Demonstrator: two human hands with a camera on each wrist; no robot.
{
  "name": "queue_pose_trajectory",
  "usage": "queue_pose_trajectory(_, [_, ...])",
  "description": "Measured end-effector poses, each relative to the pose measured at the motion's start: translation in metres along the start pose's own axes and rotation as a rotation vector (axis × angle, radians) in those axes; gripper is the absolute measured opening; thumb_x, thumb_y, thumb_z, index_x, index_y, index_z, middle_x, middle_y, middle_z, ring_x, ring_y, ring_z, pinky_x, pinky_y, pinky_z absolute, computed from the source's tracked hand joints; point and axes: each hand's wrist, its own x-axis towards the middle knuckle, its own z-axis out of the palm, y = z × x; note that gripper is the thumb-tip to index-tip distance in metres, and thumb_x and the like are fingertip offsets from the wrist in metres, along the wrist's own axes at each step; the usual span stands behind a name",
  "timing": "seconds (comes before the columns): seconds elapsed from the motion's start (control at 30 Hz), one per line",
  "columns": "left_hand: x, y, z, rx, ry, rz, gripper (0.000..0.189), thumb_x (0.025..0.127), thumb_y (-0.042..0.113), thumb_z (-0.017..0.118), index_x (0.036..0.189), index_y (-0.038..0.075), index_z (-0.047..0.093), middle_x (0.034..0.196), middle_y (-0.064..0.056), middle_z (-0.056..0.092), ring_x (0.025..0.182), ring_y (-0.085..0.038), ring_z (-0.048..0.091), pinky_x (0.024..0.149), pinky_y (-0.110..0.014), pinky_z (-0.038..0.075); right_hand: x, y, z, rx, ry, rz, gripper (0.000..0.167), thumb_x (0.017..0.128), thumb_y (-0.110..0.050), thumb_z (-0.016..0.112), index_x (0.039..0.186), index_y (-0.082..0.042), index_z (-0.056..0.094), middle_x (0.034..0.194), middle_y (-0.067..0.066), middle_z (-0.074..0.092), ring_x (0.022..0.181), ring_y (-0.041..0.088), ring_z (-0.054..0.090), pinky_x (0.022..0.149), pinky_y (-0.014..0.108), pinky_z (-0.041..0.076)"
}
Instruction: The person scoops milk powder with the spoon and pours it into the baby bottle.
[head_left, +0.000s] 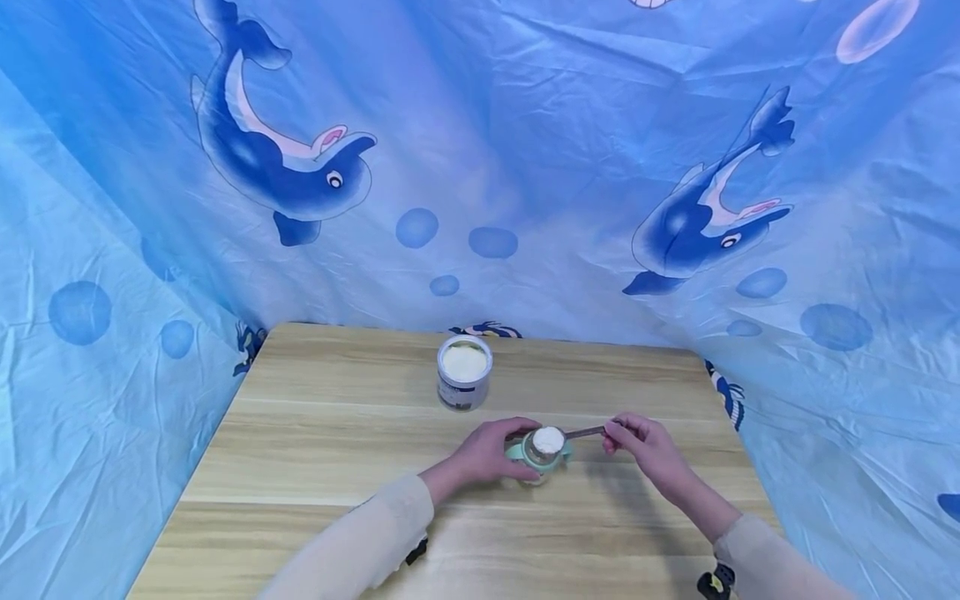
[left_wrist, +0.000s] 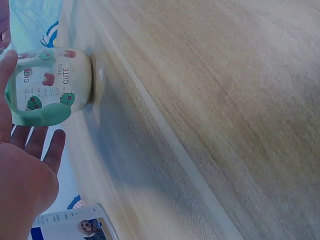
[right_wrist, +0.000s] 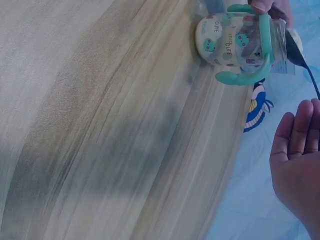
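Note:
My left hand (head_left: 489, 452) grips a clear baby bottle (right_wrist: 232, 42) by its neck, thumb and fingers on either side. The bottle stands upright on the table, with mint-green handles (left_wrist: 47, 116), printed cactus figures and "CUTE" lettering; pale contents show in its lower part. My right hand (head_left: 648, 454) pinches the end of a dark spoon (head_left: 585, 432) between thumb and fingers. The spoon's bowl, heaped with white powder (head_left: 549, 439), is right over the bottle's mouth. In the right wrist view the spoon's underside (right_wrist: 294, 52) shows beside the bottle's rim.
An open can (head_left: 459, 395) of cream-coloured powder stands behind the bottle, slightly left. The wooden table (head_left: 322, 433) has its far edge against a blue dolphin-print cloth (head_left: 525, 275), which also hangs along both sides.

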Motion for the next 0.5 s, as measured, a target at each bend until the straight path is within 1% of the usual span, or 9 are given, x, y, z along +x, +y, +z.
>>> queue_pose_trajectory(0.13, [0.0006, 0.0005, 0.0007, 0.005, -0.004, -0.011, 0.075, 0.078, 0.044, 0.096, 0.144, 0.028, 0.065, 0.138, 0.013, 0.069, 0.128, -0.010, 0.062, 0.113, -0.035, 0.050, -0.0014, -0.0030, 0.0017, -0.022, 0.010, -0.048, 0.030, 0.111, -0.025, 0.062, 0.103, 0.003, 0.070, 0.094, 0.020, 0.072, 0.089, 0.020, 0.069, 0.085, 0.027, 0.057])
queue_pose_trajectory(0.23, [0.0007, 0.0013, 0.0009, 0.007, 0.000, -0.019, 0.074, 0.078, 0.044, 0.096, 0.144, 0.028, 0.065, 0.137, 0.012, 0.070, 0.127, -0.009, 0.062, 0.112, -0.035, 0.050, -0.0030, -0.0059, 0.0026, -0.059, 0.024, -0.092, 0.028, 0.110, -0.024, 0.063, 0.102, 0.001, 0.071, 0.094, 0.021, 0.072, 0.088, 0.020, 0.069, 0.080, 0.027, 0.058])
queue_pose_trajectory(0.37, [0.0005, 0.0019, 0.0008, 0.000, 0.001, -0.027, 0.074, 0.078, 0.043, 0.097, 0.144, 0.027, 0.065, 0.136, 0.013, 0.070, 0.127, -0.009, 0.062, 0.112, -0.035, 0.050, -0.0044, -0.0083, 0.0032, -0.113, 0.046, -0.143, 0.025, 0.110, -0.023, 0.064, 0.100, -0.002, 0.072, 0.093, 0.017, 0.073, 0.086, 0.020, 0.070, 0.074, 0.027, 0.057])
queue_pose_trajectory(0.5, [0.0004, 0.0011, 0.0011, -0.001, -0.001, -0.029, 0.073, 0.079, 0.042, 0.096, 0.143, 0.028, 0.066, 0.136, 0.013, 0.070, 0.127, -0.009, 0.062, 0.112, -0.036, 0.050, -0.0047, -0.0092, 0.0037, -0.161, 0.061, -0.195, 0.021, 0.110, -0.022, 0.064, 0.100, -0.005, 0.073, 0.090, 0.011, 0.074, 0.086, 0.028, 0.072, 0.070, 0.027, 0.057])
